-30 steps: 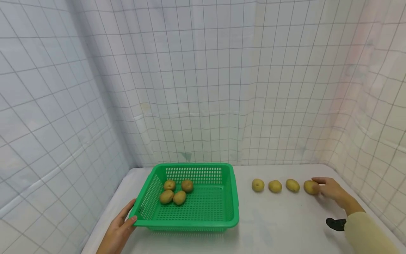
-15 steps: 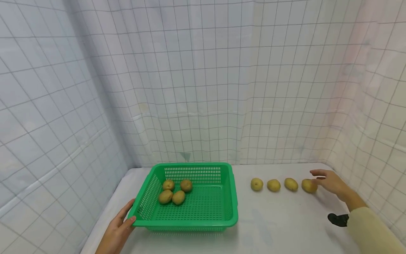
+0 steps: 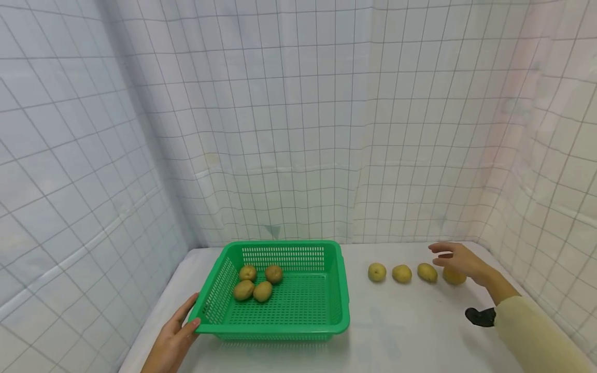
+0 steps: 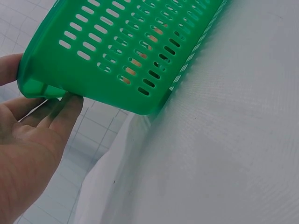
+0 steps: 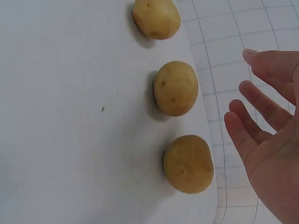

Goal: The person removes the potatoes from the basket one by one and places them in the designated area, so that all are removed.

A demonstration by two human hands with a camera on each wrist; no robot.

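A green plastic basket (image 3: 280, 328) stands on the white table, with several potatoes (image 3: 263, 291) grouped in its left half. At its front left corner my left hand (image 3: 170, 336) holds the rim, thumb on top and fingers underneath, as the left wrist view also shows. To the right of the basket, several potatoes (image 3: 401, 273) lie in a row. My right hand (image 3: 459, 258) is raised over the right end of that row, fingers spread and loosely bent, holding nothing. It partly covers the rightmost potato (image 3: 454, 278). In the right wrist view the palm and fingers are beside the row.
White grid-patterned curtains (image 3: 289, 129) enclose the table at the back and both sides. The white tabletop (image 3: 396, 331) extends in front of the row. A small black object (image 3: 480, 317) sticks out beside the right sleeve (image 3: 531, 331).
My right hand has let go of the rightmost potato, lifted, and moved left above the row. My left hand keeps its hold on the basket's rim.
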